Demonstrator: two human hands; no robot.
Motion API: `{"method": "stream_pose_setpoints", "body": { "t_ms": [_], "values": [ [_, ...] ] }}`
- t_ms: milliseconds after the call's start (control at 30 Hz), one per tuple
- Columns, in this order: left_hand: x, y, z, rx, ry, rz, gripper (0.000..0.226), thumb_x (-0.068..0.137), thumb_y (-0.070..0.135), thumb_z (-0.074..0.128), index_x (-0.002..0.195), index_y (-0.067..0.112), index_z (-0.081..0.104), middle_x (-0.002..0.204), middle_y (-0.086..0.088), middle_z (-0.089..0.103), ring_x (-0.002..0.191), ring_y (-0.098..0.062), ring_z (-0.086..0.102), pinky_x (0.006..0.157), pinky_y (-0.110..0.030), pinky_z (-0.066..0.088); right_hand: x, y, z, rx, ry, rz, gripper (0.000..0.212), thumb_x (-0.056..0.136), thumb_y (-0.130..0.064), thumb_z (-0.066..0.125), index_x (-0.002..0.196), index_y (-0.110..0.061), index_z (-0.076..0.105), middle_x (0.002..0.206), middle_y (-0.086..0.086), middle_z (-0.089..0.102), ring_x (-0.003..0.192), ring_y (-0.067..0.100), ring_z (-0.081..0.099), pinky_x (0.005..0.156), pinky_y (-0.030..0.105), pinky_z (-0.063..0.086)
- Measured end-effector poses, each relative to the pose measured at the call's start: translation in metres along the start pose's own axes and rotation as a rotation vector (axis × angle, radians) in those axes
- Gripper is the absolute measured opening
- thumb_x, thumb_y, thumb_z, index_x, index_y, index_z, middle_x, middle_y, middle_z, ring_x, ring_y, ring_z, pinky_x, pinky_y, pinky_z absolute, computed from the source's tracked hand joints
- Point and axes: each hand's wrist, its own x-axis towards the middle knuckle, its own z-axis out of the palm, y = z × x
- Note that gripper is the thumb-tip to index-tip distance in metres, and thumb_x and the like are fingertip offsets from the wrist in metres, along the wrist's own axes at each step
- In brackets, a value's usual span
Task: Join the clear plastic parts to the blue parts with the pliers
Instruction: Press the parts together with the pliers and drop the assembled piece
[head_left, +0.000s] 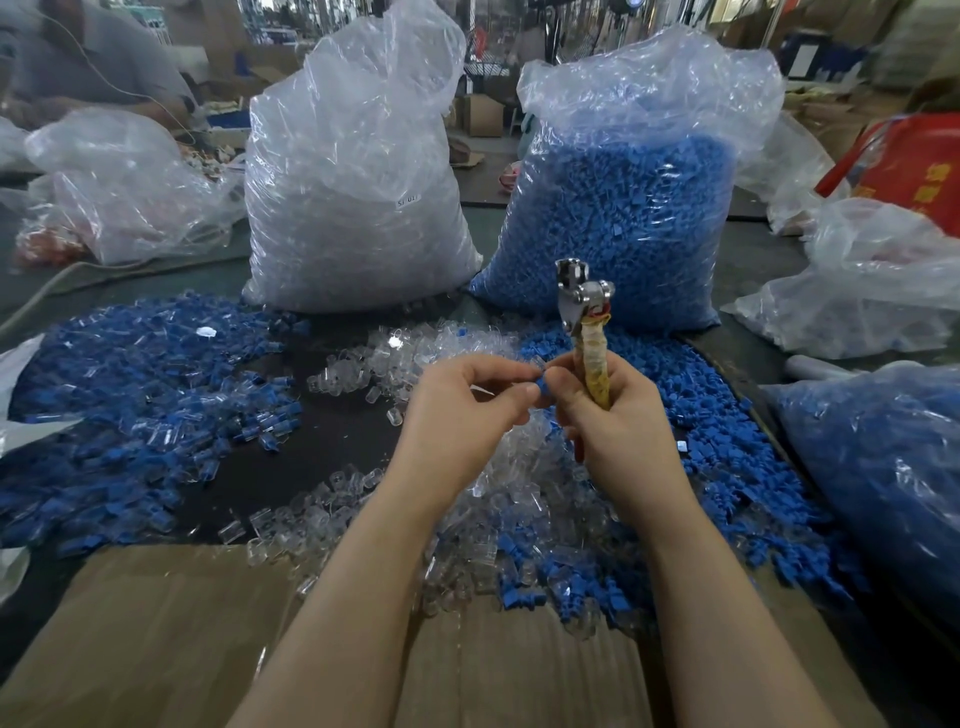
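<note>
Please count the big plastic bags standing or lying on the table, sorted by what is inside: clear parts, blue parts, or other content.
Bag of clear parts: 1
Bags of blue parts: 2
Bags with other or unclear content: 2
Total: 5

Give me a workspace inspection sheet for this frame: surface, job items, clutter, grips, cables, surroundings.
Surface: dark table, cardboard sheet at near edge.
Job's things: pliers upright; blue part between both hands; loose clear parts; loose blue parts; mixed pile left.
Clutter: bag of clear parts, bag of blue parts, more bags at both sides.
Grips: left hand pinches the blue part; right hand holds the pliers handle.
Cables: pale cord far left.
Surroundings: another person far left, red bag right.
</note>
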Motion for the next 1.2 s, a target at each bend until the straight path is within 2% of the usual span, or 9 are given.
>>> {"method": "stream_pose_setpoints", "body": {
  "t_ms": [133,233,333,500,667,833,967,1200],
  "values": [
    [0.000,-0.001,0.004,0.019,0.026,-0.005,0.008,0.086,0.015,0.074,0.091,0.020,0.075,0.078,-0.003,0.075,0.066,-0.006,0.067,0.072,-0.028,0.059,0.001,-0.001,0.001,0.006,0.035,0.008,0.011,0.096,-0.024,0.062,0.085,-0.022,0.064,0.063,-0.011,0.066,0.055,-0.004,0.057,0.051,0.009,0.042],
    [0.000,-0.002,0.006,0.052,0.049,0.020,0.009,0.087,0.015,0.074,0.087,0.024,0.072,0.077,0.000,0.073,0.065,-0.004,0.065,0.069,-0.025,0.057,0.000,-0.002,0.000,0.008,0.026,0.008,0.011,0.095,-0.025,0.063,0.085,-0.021,0.065,0.061,-0.014,0.064,0.055,-0.005,0.056,0.051,0.008,0.041],
    [0.000,-0.003,0.004,0.068,0.096,0.033,0.010,0.087,0.017,0.073,0.086,0.027,0.072,0.077,0.003,0.072,0.071,-0.009,0.067,0.068,-0.022,0.057,-0.001,-0.002,0.000,-0.034,-0.018,0.016,0.003,0.093,-0.017,0.066,0.091,-0.019,0.068,0.065,-0.015,0.065,0.059,-0.005,0.056,0.054,0.009,0.043],
    [0.000,-0.002,0.001,0.061,0.119,0.053,0.011,0.085,0.016,0.075,0.087,0.027,0.074,0.072,0.006,0.072,0.066,-0.001,0.066,0.064,-0.015,0.054,0.000,0.001,0.004,-0.063,0.031,0.038,0.007,0.089,-0.013,0.070,0.092,-0.019,0.067,0.075,-0.009,0.068,0.070,0.003,0.061,0.065,0.015,0.051],
    [0.000,-0.003,0.003,0.026,0.118,0.016,0.016,0.085,0.015,0.075,0.092,0.029,0.075,0.072,0.005,0.073,0.070,-0.005,0.069,0.069,-0.020,0.058,0.002,0.003,0.007,-0.083,0.080,0.039,0.010,0.087,-0.013,0.072,0.086,-0.021,0.066,0.070,-0.013,0.066,0.064,-0.002,0.059,0.061,0.011,0.048],
    [0.000,-0.005,0.004,-0.002,0.171,-0.021,0.023,0.084,0.009,0.074,0.098,0.028,0.074,0.073,0.008,0.073,0.071,-0.012,0.069,0.067,-0.026,0.059,0.002,0.004,0.009,-0.143,0.117,-0.008,0.016,0.088,-0.012,0.071,0.082,-0.026,0.067,0.072,-0.012,0.067,0.060,-0.003,0.055,0.057,0.011,0.046],
    [0.001,-0.004,0.005,-0.020,0.228,-0.021,0.018,0.078,0.007,0.076,0.086,0.024,0.073,0.074,0.004,0.073,0.075,-0.014,0.071,0.079,-0.039,0.061,0.001,0.001,0.010,-0.184,0.102,-0.065,0.019,0.089,-0.012,0.070,0.084,-0.030,0.065,0.076,-0.016,0.067,0.063,-0.002,0.056,0.058,0.010,0.044],
    [0.001,-0.002,0.005,-0.025,0.227,-0.005,0.017,0.076,0.008,0.078,0.075,0.025,0.074,0.070,0.006,0.074,0.073,-0.012,0.073,0.077,-0.042,0.061,-0.002,0.001,0.015,-0.252,0.156,-0.120,0.012,0.088,-0.016,0.070,0.088,-0.025,0.062,0.079,-0.010,0.064,0.064,0.004,0.054,0.057,0.014,0.043]
  ]
}}
